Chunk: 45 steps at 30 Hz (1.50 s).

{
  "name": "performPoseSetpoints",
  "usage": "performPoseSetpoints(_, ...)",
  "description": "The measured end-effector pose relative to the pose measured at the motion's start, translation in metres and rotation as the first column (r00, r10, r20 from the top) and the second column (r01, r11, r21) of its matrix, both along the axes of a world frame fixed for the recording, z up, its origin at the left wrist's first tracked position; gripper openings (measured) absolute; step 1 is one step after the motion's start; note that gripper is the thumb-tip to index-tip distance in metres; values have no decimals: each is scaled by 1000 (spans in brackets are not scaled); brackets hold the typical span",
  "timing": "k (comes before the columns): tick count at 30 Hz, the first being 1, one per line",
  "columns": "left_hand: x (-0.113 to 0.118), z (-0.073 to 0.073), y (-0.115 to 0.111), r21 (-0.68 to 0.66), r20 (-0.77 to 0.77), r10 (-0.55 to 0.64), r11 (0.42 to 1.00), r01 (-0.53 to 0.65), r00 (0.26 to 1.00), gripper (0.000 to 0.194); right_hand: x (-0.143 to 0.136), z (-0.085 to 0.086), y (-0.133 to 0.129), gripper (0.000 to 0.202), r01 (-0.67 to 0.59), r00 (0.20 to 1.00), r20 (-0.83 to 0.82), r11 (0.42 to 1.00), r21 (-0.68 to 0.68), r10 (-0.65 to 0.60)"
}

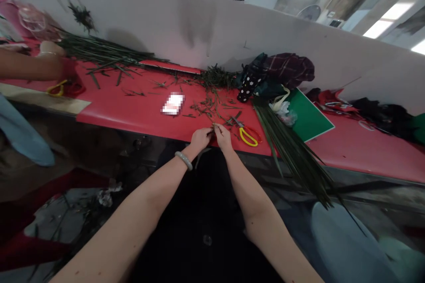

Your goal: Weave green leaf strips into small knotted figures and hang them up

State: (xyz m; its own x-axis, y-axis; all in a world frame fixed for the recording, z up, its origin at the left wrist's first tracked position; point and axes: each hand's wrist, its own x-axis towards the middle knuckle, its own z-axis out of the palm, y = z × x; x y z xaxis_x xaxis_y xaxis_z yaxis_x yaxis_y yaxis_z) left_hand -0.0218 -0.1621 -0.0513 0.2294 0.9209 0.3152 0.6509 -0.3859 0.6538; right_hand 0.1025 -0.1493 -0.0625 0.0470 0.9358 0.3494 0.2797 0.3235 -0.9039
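Observation:
Close together at the front edge of the red-covered table, my left hand point(200, 139) and my right hand point(223, 137) meet at their fingertips. Both are closed, pinching a narrow leaf strip point(201, 154) whose loose end hangs below them; most of it is hidden by my fingers. A grey bangle circles my left wrist. Just right of my right hand lie scissors point(249, 137) with yellow and red handles. Cut leaf pieces point(207, 107) are scattered beyond my hands.
Long green palm leaves point(292, 154) overhang the table edge at right, beside a green board point(307, 115). A phone point(173, 103) lies left of centre. At far left, a co-worker's arm point(29, 63) reaches in near other scissors point(58, 88) and a leaf pile point(99, 51).

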Motion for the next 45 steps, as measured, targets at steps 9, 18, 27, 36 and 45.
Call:
performPoseSetpoints(9, 1, 2, -1, -32, -53, 46, 998, -48, 998, 24, -1, -6, -9, 30, -18, 976, 219, 993, 118, -9)
performPoseSetpoints(18, 0, 3, -1, -76, -62, 40, 996, -45, 997, 26, -1, -14, -12, 28, 12, 968, 241, 971, 238, -71)
performPoseSetpoints(27, -1, 2, 0, -44, -54, 21, 999, -23, 998, 25, -2, -10, -14, 22, 56, 951, 293, 984, 169, -104)
performPoseSetpoints(36, -2, 2, 0, -78, -72, 10, 997, -15, 997, 27, -2, -13, -12, 24, 45, 973, 211, 977, 209, -90)
performPoseSetpoints(45, -1, 3, 0, -61, -65, 13, 998, -17, 998, 26, 0, -11, -14, 27, 34, 958, 276, 985, 168, -81)
